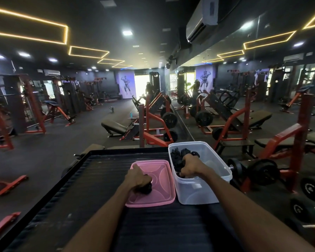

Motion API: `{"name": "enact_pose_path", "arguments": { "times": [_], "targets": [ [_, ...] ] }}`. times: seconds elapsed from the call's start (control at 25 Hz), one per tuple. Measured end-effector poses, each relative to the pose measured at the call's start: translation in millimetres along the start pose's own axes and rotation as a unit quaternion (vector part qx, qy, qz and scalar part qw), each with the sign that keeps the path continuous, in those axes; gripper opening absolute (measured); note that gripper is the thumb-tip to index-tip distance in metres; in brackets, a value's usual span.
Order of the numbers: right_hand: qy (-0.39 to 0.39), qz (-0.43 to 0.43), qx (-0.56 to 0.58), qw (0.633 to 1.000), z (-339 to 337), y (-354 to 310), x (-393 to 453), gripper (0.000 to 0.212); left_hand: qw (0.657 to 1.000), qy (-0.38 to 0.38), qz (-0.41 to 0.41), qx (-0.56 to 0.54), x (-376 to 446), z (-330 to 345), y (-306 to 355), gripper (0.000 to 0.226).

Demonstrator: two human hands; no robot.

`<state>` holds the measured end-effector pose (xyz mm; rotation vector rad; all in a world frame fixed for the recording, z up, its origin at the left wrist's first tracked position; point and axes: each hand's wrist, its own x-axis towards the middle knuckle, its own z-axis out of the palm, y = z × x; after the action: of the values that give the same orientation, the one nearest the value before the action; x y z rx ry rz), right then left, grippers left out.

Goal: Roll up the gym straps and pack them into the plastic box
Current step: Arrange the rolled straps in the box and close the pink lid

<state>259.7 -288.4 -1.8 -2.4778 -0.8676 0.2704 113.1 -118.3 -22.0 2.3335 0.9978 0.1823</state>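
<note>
A clear plastic box (198, 193) stands on a black ribbed platform, with black rolled straps (178, 155) piled in its far half. My right hand (191, 167) is down inside the box, closed around a black rolled strap at the near end of the pile. To the left, the box's pink lid (158, 171) lies flat beside it. My left hand (137, 178) rests over the lid, closed on another black rolled strap (146, 187).
The black ribbed platform (98, 188) has a raised rim. Dumbbells (262, 171) lie on the floor to the right, red-framed benches and weight machines (153, 124) stand beyond, and a mirror wall runs along the right.
</note>
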Motion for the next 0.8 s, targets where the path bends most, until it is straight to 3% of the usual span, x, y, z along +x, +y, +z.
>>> {"name": "enact_pose_path", "arguments": {
  "times": [0.28,0.36,0.44,0.64,0.8],
  "targets": [
    [0.016,-0.015,0.012,1.0,-7.6,2.5,-5.2,0.008,0.982,0.074,0.085,-0.149,-16.8,-23.2,37.5,0.056],
    [0.06,-0.011,0.035,0.998,-13.1,1.0,-3.2,0.005,0.968,0.105,0.155,-0.167,-22.7,-26.3,53.3,0.06],
    [0.13,-0.019,0.088,0.987,-21.1,0.2,0.6,0.016,0.954,0.122,0.217,-0.166,-31.6,-27.5,69.1,0.065],
    [0.242,-0.107,0.27,0.926,-55.4,-12.2,-14.6,0.021,0.939,0.105,0.29,-0.153,-44.5,-19.2,99.5,0.068],
    [0.105,-0.121,0.317,0.935,-75.4,-9.6,-28.2,0.023,0.93,0.082,0.319,-0.166,-38.8,-8.1,109.9,0.078]
  ]
}}
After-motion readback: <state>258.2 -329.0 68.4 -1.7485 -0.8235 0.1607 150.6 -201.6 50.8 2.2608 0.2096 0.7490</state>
